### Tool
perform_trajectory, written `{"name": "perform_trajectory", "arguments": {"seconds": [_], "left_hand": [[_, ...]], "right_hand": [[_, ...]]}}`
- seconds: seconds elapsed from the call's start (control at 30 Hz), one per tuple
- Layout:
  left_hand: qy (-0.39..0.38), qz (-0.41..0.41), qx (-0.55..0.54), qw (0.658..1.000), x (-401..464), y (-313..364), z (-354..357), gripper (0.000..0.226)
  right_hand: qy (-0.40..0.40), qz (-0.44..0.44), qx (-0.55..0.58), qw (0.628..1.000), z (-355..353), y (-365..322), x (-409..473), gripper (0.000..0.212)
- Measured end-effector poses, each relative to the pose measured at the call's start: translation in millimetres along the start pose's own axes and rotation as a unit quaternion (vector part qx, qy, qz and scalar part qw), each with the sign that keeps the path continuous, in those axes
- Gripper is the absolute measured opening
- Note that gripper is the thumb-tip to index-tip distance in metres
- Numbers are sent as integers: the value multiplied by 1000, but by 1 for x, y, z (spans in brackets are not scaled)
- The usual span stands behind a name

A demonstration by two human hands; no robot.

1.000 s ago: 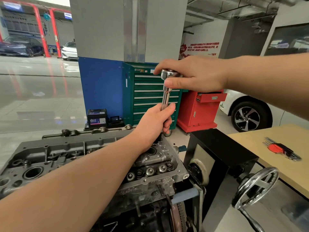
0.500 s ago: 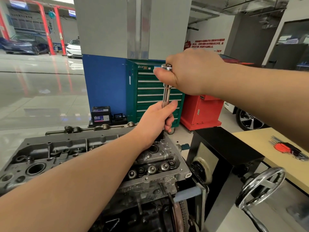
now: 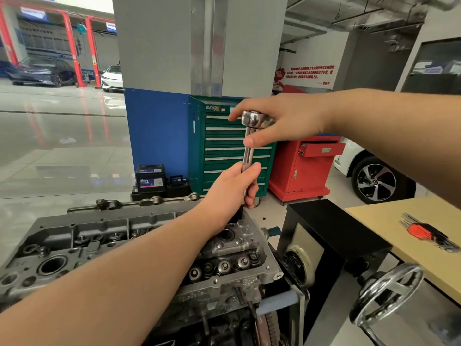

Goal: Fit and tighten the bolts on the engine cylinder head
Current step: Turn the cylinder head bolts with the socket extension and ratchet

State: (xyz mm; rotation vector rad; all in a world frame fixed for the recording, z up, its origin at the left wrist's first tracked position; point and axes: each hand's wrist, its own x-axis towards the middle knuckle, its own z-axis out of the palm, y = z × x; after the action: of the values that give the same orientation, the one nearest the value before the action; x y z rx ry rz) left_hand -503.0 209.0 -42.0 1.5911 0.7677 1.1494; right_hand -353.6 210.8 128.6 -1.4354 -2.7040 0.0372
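Observation:
The grey engine cylinder head (image 3: 104, 236) lies across the lower left, with valve springs showing at its right end. A chrome ratchet with a long extension (image 3: 249, 151) stands upright over the head's far right corner. My left hand (image 3: 232, 191) grips the lower part of the extension, hiding the socket and the bolt under it. My right hand (image 3: 282, 121) holds the ratchet head at the top, thumb pressed on the shaft and fingers over the head.
A black engine stand (image 3: 331, 236) with a chrome handwheel (image 3: 386, 293) sits right of the head. A tan table (image 3: 399, 236) carries a red hex key set (image 3: 424, 233). Behind stand a green tool cabinet (image 3: 224, 151), a red cabinet (image 3: 304, 168), a battery (image 3: 151, 178) and a white car.
My right hand has swung round on the ratchet head, from over it to its right side, so the chrome head shows again. My left hand keeps its grip on the extension.

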Motion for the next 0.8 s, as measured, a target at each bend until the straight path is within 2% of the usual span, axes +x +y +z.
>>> {"name": "perform_trajectory", "arguments": {"seconds": [0.13, 0.27, 0.43, 0.67, 0.8], "left_hand": [[-10, 1, 8, 1000, -1, 0, 1, 30], [-19, 1, 18, 1000, -1, -1, 0, 32], [-13, 4, 25, 1000, -2, 0, 0, 32], [-19, 6, 25, 999, -2, 0, -1, 31], [-22, 11, 31, 999, 0, -2, -1, 32]], "right_hand": [[-40, 6, 18, 999, -12, 5, 4, 52], [-94, 47, 190, 976, -26, 4, 3, 64], [-77, 64, 91, 991, -19, -6, 15, 66], [-81, 33, 173, 981, -25, -2, 10, 50], [-50, 40, 201, 977, -20, 2, 5, 45]]}}
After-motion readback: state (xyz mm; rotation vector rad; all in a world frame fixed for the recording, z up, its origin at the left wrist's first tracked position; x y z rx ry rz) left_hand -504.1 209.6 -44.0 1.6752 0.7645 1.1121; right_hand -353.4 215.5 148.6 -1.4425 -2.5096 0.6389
